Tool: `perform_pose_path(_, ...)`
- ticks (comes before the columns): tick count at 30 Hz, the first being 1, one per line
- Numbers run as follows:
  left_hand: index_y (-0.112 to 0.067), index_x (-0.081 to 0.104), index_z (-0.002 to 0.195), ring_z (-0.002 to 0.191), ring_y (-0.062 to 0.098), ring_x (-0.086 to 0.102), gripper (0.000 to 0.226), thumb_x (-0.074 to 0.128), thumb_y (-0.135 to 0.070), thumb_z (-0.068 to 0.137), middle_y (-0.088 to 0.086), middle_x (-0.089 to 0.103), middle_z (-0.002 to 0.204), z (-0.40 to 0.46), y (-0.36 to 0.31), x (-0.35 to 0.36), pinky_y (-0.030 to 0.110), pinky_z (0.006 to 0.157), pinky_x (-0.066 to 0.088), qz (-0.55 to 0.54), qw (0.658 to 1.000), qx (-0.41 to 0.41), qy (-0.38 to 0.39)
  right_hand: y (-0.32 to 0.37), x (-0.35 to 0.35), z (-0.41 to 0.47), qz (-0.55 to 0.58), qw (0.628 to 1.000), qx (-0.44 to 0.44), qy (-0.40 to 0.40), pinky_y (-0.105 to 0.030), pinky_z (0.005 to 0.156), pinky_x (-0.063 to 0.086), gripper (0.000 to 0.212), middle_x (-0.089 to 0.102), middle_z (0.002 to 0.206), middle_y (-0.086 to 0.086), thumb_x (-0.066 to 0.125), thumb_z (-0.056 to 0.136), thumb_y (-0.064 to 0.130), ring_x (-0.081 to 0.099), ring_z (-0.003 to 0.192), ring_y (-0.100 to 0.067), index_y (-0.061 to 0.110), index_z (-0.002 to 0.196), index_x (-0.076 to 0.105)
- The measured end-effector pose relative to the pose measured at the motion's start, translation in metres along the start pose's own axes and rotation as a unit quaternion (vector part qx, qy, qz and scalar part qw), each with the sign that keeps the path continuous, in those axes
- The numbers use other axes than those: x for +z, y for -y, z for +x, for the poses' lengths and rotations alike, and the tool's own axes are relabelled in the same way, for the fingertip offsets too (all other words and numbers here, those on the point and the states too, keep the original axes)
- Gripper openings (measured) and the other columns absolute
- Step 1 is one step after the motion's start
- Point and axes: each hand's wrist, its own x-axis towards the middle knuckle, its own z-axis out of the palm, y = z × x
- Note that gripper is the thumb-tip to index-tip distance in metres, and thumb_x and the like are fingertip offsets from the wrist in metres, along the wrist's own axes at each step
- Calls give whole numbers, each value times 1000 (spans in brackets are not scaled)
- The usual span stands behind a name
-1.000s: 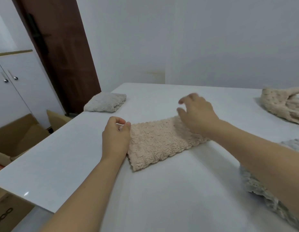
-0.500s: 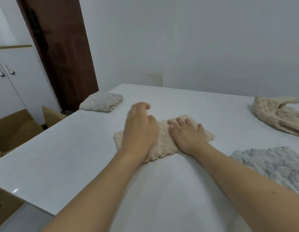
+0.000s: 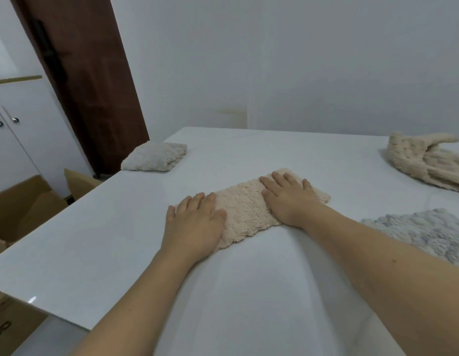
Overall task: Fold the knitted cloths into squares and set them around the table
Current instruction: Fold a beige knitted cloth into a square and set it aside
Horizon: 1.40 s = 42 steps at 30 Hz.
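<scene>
Both hands flat on the pink cloth (image 3: 245, 211) near the middle of the surface (image 3: 100, 242). Left hand (image 3: 195, 224) pressing the near-left end, palm down, fingers spread, nothing gripped. Right hand (image 3: 290, 199) pressing the far-right end the same way, grip open, only resting weight on the knit. Cloth lying as a long strip between them, folded over at least once by the look of its thick near edge, though layers hard to count from here. Not yet a square: probably one more fold across the length needed, then a move to its place.

Done so far, judging by how things lie: one white cloth (image 3: 155, 156) folded into a neat square and set at the far-left edge of the surface.

Left to do: a cream cloth (image 3: 426, 160) lying crumpled at the far right, unfolded; a grey cloth (image 3: 423, 232) spread loose at the near right, partly cut off by the frame edge. So roughly one of four finished, one midway, two untouched. Further cloths outside the view possible; cannot tell.
</scene>
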Motion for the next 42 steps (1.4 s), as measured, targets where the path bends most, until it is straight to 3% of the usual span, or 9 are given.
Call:
perform_pose_path(8,-29,57,123,120,28,43,35,40,-41,95,-1,55,130,5,-5,-6,40,104,29,-99,986,-78,-107,-4,-2,14,31,999,-33,-26,-52,119,1,53,13,161,5,28,99,48,8,148,-16,35,150,24)
perform_pose_path(14,-27,54,91,85,18,59,21,49,-47,94,-6,65,79,-5,-7,-13,39,89,44,-261,960,-31,-100,18,-7,-27,97,954,-41,-282,-40,95,38,35,53,126,-6,54,88,23,52,111,-27,15,122,59)
perform_pose_path(17,-30,52,93,78,22,62,19,55,-49,91,-1,66,80,-1,-6,-18,40,78,50,-312,947,-28,-76,21,-10,-57,205,966,33,-157,-40,90,44,30,59,105,4,51,89,44,55,99,-19,21,106,62)
perform_pose_path(19,-31,55,92,69,19,61,17,62,-44,86,-1,66,81,7,-14,-24,38,69,49,-399,915,-41,-42,12,-8,-65,129,985,31,-115,-40,94,41,34,58,108,7,49,89,52,52,106,-18,26,105,63)
perform_pose_path(22,-22,59,92,65,16,56,7,63,-27,89,1,63,81,16,-39,-24,29,62,44,-491,871,-22,11,-6,-6,-65,119,981,31,-151,-36,101,35,30,51,126,4,50,94,40,45,120,-20,27,120,58)
perform_pose_path(26,-19,57,105,65,19,57,11,57,-16,94,7,64,79,24,-45,-24,26,57,45,-527,845,53,73,-12,-6,-54,133,967,27,-215,-37,96,39,24,54,120,-3,53,94,21,48,114,-26,19,116,63)
perform_pose_path(32,-22,63,110,93,22,60,20,54,-27,93,8,66,102,36,-24,-28,36,83,43,-563,802,113,163,-10,-2,-49,168,965,-4,-199,-31,78,43,16,57,94,3,49,92,16,54,91,-18,22,101,61)
perform_pose_path(36,-11,69,101,99,26,65,42,38,-4,73,10,68,110,38,-22,-31,34,84,53,-657,725,92,185,-10,-1,-47,149,968,-22,-202,-35,85,42,23,56,96,2,48,86,6,51,94,-21,20,99,62)
perform_pose_path(42,-3,78,91,106,31,69,69,19,18,63,20,71,113,38,-25,-25,36,86,59,-727,666,55,157,-8,0,-50,147,978,-36,-146,-28,82,27,30,43,98,8,45,77,3,36,93,-18,28,95,47)
